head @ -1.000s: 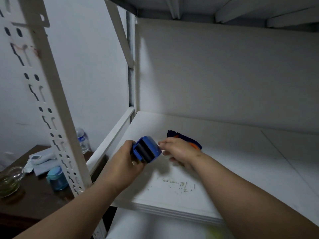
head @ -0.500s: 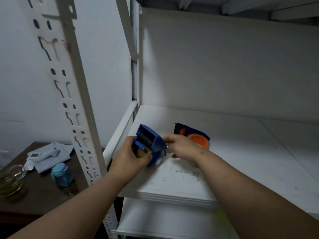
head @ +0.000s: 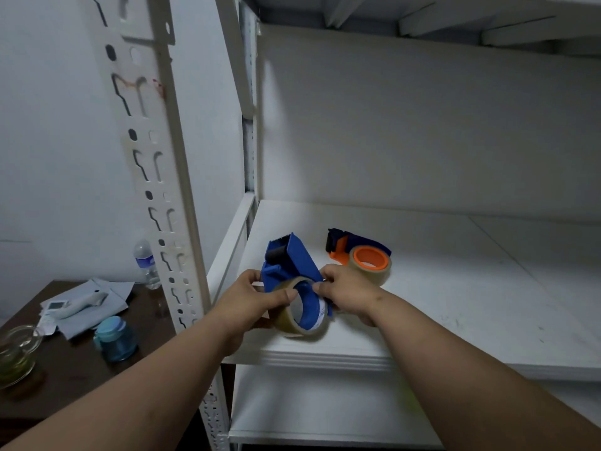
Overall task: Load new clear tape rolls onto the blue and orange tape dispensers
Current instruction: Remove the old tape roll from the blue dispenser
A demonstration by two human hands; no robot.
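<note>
Both hands on the blue tape dispenser (head: 294, 265), clear tape roll (head: 300, 315) sitting on it, held just above the front edge of the white shelf (head: 455, 288).

Left hand (head: 247, 299) is wrapped around the dispenser's left side with the thumb lying across the roll, right hand (head: 346, 291) pinches the roll and the dispenser's side plate from the right, so both are clamped on it. The serrated end points up and away. Just behind the right hand, the orange tape dispenser (head: 351, 247) lies on the shelf with its own clear roll on an orange core. Off to the left there's a dark side table (head: 74, 369) with a water bottle (head: 146, 265), a blue jar (head: 115, 338) and a glass cup (head: 16, 353).
</note>
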